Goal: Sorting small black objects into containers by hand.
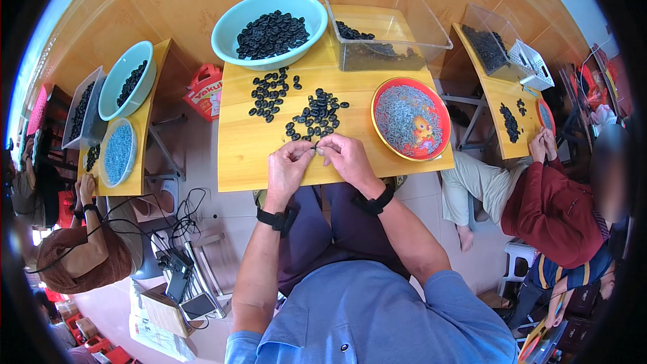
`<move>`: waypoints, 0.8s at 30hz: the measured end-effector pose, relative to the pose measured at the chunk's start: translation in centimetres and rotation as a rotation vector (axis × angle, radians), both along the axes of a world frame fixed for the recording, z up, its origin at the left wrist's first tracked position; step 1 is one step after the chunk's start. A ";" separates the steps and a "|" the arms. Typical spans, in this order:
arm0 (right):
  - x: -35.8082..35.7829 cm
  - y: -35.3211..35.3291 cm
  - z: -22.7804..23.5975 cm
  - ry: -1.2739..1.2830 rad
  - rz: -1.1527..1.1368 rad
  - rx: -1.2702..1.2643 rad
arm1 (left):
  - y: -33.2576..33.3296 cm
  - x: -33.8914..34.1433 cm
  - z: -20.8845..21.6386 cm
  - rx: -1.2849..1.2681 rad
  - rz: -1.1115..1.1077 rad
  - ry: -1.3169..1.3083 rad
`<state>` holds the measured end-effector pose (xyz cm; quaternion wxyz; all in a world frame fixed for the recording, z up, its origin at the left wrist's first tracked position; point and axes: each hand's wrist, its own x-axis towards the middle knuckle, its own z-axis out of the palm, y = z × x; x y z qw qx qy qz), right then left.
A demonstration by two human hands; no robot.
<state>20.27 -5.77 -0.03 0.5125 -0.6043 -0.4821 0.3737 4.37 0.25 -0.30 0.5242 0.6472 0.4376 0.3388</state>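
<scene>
The left hand (pixel 288 165) and right hand (pixel 347 160) pinch a small dark piece (pixel 314 149) narrowly between fingertips, probably for fine control. Loose black pieces (pixel 322 104) lie just beyond the grip, a red plate (pixel 439 98) rightward, seemingly for easy reach.

Turquoise basin (pixel 226 35), black pieces (pixel 322 102), red dish (pixel 441 116) — yellow-rimmed

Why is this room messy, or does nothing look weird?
The black cables left of the yellow table look messy, looping in a loose tangle. Black pieces lie outside the blue bowl, but they're grouped together, so probably not spilled. I can't see anything broken.
</scene>
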 end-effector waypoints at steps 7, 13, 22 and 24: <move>0.0 0.1 0.3 -0.090 0.021 0.028 | -0.1 0.0 0.2 -0.004 0.003 -0.007; 0.1 0.4 -0.2 -0.023 0.023 0.016 | 0.2 0.0 -0.2 -0.044 0.005 -0.039; 1.7 0.7 1.0 -0.560 -0.017 0.148 | 1.0 -0.2 -1.1 -0.125 0.061 -0.389; 0.9 0.6 1.5 -0.707 0.060 0.029 | 0.9 -0.4 -1.1 -0.143 0.060 -0.385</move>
